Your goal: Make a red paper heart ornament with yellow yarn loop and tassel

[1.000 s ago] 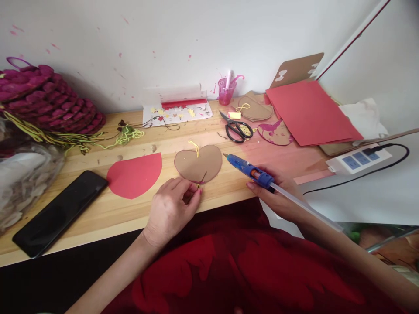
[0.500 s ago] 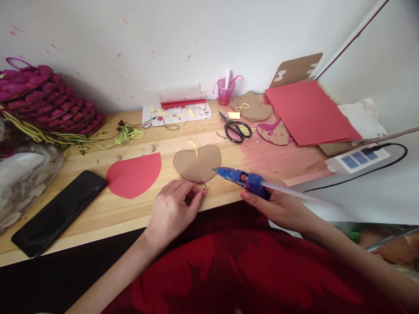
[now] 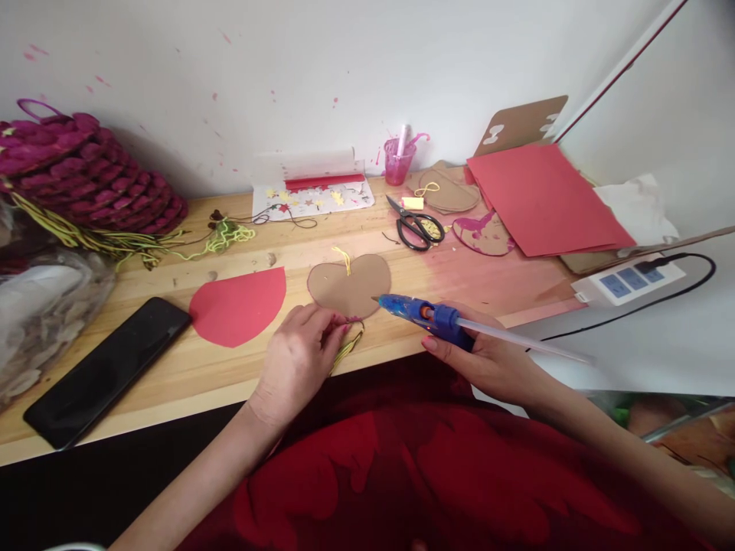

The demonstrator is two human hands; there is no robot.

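Observation:
A brown cardboard heart (image 3: 347, 285) lies flat on the wooden table (image 3: 172, 375), with a yellow thread loop at its top notch. My left hand (image 3: 298, 360) rests at the heart's near tip, fingers pinched on a yellow and dark thread tassel (image 3: 347, 347). My right hand (image 3: 488, 360) grips a blue glue gun (image 3: 422, 314) with a clear glue stick trailing to the right. Its nozzle points left, just over the heart's lower right edge. A red paper half-heart (image 3: 238, 306) lies left of the brown heart.
A black phone (image 3: 106, 371) lies at the near left. Black scissors (image 3: 417, 226), a pink cup (image 3: 398, 159), red paper sheets (image 3: 543, 199) and more cardboard hearts sit at the back right. A white power strip (image 3: 628, 280) is at the right. Magenta stacked pieces (image 3: 86, 180) are at the far left.
My right hand has swung the glue gun left, bringing the nozzle to the brown heart's lower edge. My left hand has drawn the thread tassel out at the heart's tip.

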